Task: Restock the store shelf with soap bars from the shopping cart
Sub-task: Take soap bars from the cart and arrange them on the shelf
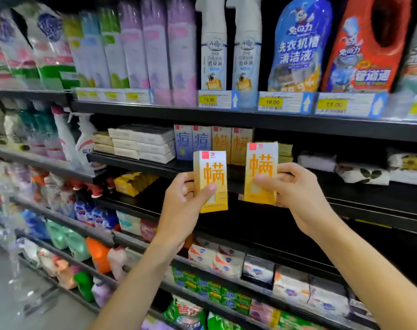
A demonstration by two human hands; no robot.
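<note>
Upright, soap boxes (231, 142) on shelf (155, 164)

Left hand (186, 196) gripping; right hand (295, 191) gripping

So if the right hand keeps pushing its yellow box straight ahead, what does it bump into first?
Probably the small olive-green boxes at the back of the shelf. The right hand holds its yellow soap box upright before the gap beside the matching yellow boxes. Depth is hard to judge, so it might just slide in.

Shop aisle, stocked shelves (226, 115), price tags (208, 100)
</note>
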